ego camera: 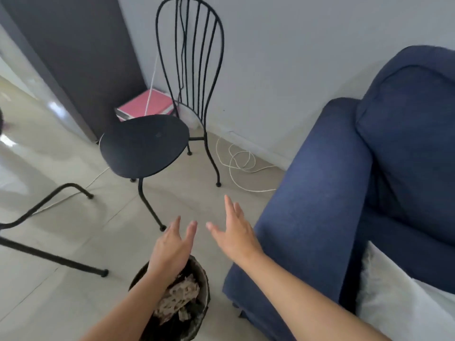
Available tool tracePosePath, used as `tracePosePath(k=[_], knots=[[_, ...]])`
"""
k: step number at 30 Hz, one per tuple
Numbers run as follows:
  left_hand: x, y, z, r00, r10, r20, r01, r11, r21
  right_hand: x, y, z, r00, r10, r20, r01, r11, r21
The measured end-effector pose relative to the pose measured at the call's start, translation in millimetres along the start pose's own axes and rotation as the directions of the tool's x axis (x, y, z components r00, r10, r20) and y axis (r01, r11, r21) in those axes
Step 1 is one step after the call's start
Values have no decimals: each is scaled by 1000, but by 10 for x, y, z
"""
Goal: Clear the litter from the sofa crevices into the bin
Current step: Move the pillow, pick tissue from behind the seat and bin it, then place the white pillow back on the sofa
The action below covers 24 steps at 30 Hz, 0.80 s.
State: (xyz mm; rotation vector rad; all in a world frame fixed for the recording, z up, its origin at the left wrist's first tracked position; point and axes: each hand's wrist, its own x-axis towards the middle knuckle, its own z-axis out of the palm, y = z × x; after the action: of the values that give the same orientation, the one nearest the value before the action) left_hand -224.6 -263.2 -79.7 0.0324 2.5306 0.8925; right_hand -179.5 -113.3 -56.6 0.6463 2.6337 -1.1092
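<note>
A dark round bin [202, 289] stands on the floor at the bottom centre, holding crumpled brownish paper litter [178, 297]. My left hand [172, 244] hovers over the bin's far rim, fingers apart and empty. My right hand [235, 231] is stretched out flat beside it, above the floor, also empty, just left of the sofa arm. The navy blue sofa [317, 198] fills the right side, with its armrest nearest the bin and a back cushion [413, 134] behind. The crevices between cushions show no litter from here.
A black metal chair [145, 143] stands on the tiled floor ahead of the bin. Black table or chair legs [46, 205] cross the left. A white cable [236, 163] coils by the wall. A pink box [147, 104] sits in the corner. A white cushion [398, 299] lies on the sofa seat.
</note>
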Motion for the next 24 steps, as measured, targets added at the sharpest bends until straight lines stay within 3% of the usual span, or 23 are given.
tracePosePath(k=[7, 14, 18, 24], knots=[[-283, 1592, 669, 960, 277, 28, -278, 960, 43, -331, 981, -1526, 953, 163, -257, -143, 985, 93], [-823, 2644, 1998, 867, 468, 169, -493, 856, 157, -1140, 2569, -2426, 809, 449, -380, -390, 893, 225], [-1234, 2815, 2796, 820, 458, 344, -534, 829, 169, -1684, 3511, -2493, 703, 622, -346, -558, 783, 274], [-1527, 2763, 3664, 815, 210, 540, -417, 859, 296, -2316, 4461, -2339, 534, 809, -245, -747, 588, 312]])
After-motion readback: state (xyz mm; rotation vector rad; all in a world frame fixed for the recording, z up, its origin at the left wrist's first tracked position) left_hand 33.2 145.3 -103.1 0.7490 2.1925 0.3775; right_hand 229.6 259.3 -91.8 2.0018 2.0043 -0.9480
